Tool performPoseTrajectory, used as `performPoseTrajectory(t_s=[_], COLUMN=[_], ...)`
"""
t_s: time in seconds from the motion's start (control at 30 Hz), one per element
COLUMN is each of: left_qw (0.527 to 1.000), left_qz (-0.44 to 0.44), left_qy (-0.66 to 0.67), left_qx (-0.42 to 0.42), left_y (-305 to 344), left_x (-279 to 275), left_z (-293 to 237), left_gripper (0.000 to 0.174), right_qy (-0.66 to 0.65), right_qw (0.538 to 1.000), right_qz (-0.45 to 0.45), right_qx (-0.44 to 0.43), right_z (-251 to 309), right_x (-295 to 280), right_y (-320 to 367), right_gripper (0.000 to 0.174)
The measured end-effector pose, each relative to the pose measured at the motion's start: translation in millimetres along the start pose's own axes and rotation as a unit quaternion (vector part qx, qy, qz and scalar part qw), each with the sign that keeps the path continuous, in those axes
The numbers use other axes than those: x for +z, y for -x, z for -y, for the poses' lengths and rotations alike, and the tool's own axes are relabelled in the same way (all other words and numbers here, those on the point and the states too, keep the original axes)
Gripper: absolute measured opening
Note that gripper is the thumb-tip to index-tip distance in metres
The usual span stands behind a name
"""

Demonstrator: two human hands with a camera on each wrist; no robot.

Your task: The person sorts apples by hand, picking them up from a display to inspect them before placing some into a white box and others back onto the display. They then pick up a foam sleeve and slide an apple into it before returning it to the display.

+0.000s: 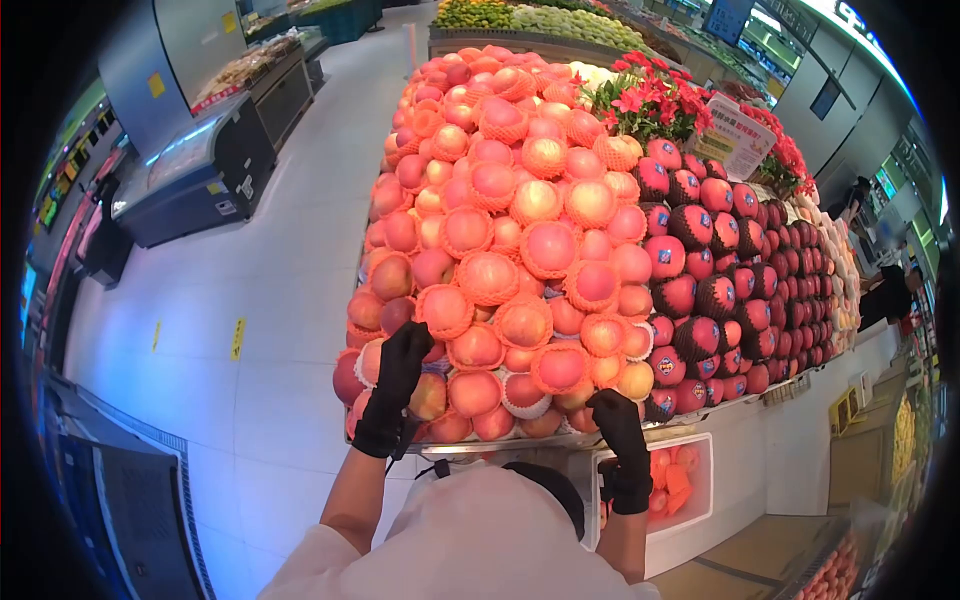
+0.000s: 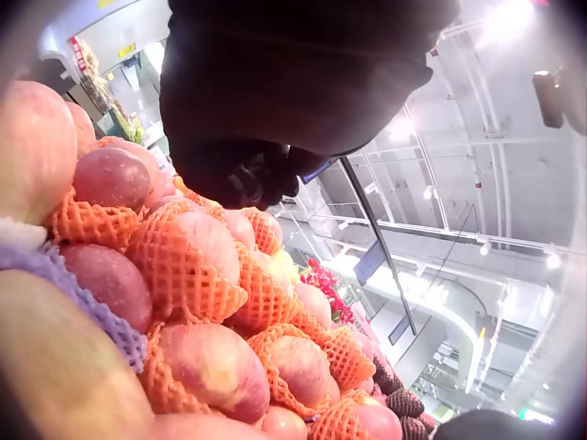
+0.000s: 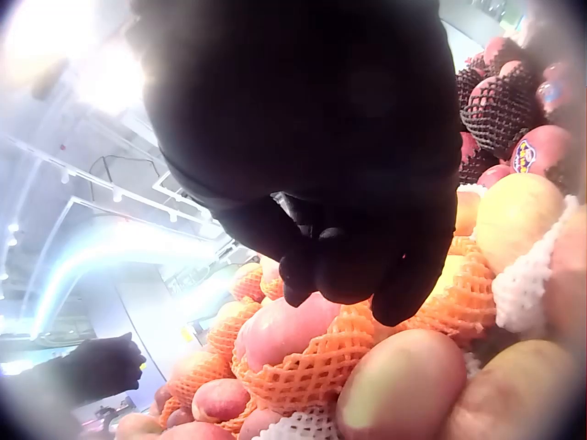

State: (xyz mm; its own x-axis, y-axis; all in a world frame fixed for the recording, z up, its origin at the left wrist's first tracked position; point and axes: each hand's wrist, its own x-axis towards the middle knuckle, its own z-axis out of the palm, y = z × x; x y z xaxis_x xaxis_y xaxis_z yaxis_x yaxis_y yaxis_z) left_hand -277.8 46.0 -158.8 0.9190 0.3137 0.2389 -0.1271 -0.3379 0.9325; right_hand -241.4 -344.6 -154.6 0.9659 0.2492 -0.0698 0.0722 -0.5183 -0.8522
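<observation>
Pink and yellowish apples point(image 1: 538, 200), many in orange foam nets, are heaped on a display stand. My left hand point(image 1: 402, 352), in a black glove, is over the heap's left front part with its fingers loosely curled. In the left wrist view that hand point(image 2: 293, 82) holds nothing and hides part of the apples behind it. My right hand point(image 1: 620, 420), also black-gloved, is at the stand's front edge. The right wrist view shows its fingers point(image 3: 399, 298) loosely curled right over an orange-netted apple point(image 3: 293, 344), gripping nothing.
Dark red apples point(image 1: 690, 225) in black nets fill the stand's right side. Behind them are red flowers point(image 1: 650, 100) and a sign point(image 1: 735, 140). Below my right hand is a white box point(image 1: 711, 475) of apples. A display cabinet point(image 1: 190, 180) stands across the aisle at left.
</observation>
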Motion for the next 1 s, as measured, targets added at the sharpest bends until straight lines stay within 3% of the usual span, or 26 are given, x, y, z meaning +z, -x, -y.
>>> performPoseTrajectory(t_s=[0.03,0.1,0.2,0.3,0.5,0.6,0.73,1.0], left_qw=[0.999,0.999,0.996,0.994,0.995,0.995,0.992,0.99], left_qz=[0.011,0.02,0.046,0.067,0.072,0.075,0.1,0.12], left_qy=[-0.036,0.048,0.069,0.059,0.054,0.054,0.059,0.048], left_qx=[0.035,-0.006,-0.028,-0.064,-0.045,-0.047,-0.05,-0.059], left_y=[1.0,4.6,9.6,16.8,31.9,37.0,43.3,54.0], left_x=[-0.3,0.0,-2.3,-7.5,-16.5,-20.1,-22.7,-19.4], left_z=[5.0,7.3,4.1,2.5,4.9,-9.0,-10.4,-6.9], left_gripper=[0.021,0.02,0.017,0.014,0.013,0.013,0.012,0.016], right_qy=[0.031,0.091,-0.02,-0.043,0.027,0.029,0.037,0.094], right_qw=[0.999,0.993,1.0,0.998,0.999,0.997,0.998,0.987], right_qz=[0.008,0.021,-0.009,-0.036,-0.025,-0.074,-0.049,-0.022], right_qx=[-0.025,-0.074,0.023,0.031,0.028,0.024,0.033,0.131], right_z=[-3.1,-12.1,-4.2,-1.3,-0.5,3.5,9.6,7.4], right_x=[2.0,7.1,18.5,27.5,34.4,43.1,47.8,49.2], right_y=[4.4,13.9,30.4,42.1,47.3,44.1,55.2,70.0], right_gripper=[0.015,0.015,0.015,0.015,0.017,0.017,0.023,0.033])
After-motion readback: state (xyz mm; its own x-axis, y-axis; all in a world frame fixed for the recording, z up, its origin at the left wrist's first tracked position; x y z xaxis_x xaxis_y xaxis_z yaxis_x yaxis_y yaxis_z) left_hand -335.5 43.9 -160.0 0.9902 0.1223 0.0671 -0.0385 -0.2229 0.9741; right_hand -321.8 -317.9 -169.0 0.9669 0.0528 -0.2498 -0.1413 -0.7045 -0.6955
